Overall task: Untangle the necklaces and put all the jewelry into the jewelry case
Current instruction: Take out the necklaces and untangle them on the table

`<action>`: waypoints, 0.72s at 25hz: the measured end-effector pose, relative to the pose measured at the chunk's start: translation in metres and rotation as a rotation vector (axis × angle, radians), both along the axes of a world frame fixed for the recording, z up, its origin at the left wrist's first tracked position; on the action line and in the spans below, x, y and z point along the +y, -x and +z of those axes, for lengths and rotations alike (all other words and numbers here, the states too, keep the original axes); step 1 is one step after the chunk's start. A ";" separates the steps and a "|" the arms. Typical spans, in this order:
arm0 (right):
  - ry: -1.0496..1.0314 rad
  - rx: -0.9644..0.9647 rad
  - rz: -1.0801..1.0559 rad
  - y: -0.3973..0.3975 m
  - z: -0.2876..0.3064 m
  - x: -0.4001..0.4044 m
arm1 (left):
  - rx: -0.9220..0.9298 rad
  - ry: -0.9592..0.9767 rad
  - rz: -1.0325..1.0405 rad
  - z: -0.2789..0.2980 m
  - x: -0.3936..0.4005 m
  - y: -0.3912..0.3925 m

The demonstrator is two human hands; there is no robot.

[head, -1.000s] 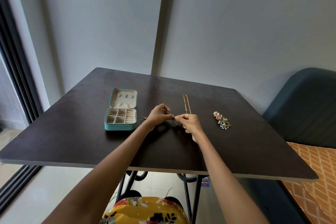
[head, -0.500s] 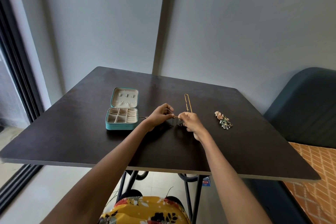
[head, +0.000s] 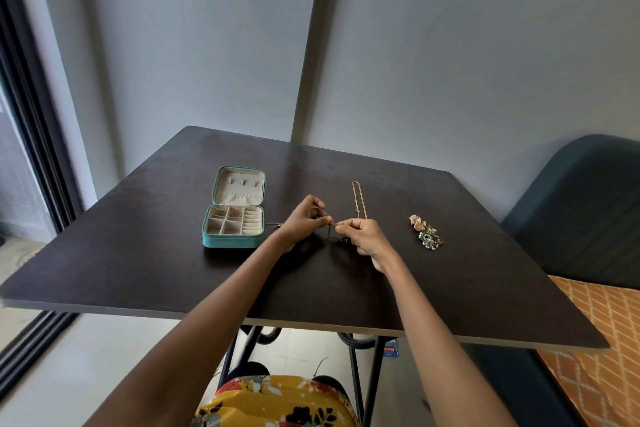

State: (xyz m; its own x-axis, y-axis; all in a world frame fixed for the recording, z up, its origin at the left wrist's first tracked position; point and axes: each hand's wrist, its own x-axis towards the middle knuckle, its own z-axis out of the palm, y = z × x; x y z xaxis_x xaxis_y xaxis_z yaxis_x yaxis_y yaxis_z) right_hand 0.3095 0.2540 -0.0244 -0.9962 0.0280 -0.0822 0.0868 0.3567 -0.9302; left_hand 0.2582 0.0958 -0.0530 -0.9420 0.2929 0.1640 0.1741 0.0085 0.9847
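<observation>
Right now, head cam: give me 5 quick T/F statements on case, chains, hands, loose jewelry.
1. The jewelry case is open. True.
2. The gold chain lies inside the case. False: it lies stretched out on the table, beyond the right hand.
3. Both hands pinch a dark tangled necklace between them. True; the left hand holds it from the case side.
4. The pile of small jewelry sits left of the case. False: it sits on the table to the right of the right hand.
5. The left hand rests flat on the case. False: it is clear of the case, pinching the necklace.
</observation>
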 end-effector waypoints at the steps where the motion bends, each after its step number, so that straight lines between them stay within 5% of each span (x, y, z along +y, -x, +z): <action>1: -0.016 0.005 0.006 -0.002 0.002 -0.002 | -0.002 -0.009 -0.001 0.000 0.000 0.000; 18: -0.004 0.032 0.025 -0.006 0.008 -0.008 | -0.005 -0.046 0.002 0.003 -0.001 -0.002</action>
State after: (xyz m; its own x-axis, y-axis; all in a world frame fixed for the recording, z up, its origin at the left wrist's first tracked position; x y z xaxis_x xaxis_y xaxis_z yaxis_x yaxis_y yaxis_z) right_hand 0.3152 0.2462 -0.0163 -0.9987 0.0036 -0.0504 0.0483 0.3617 -0.9311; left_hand 0.2601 0.0946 -0.0504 -0.9432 0.2837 0.1728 0.1696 -0.0361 0.9849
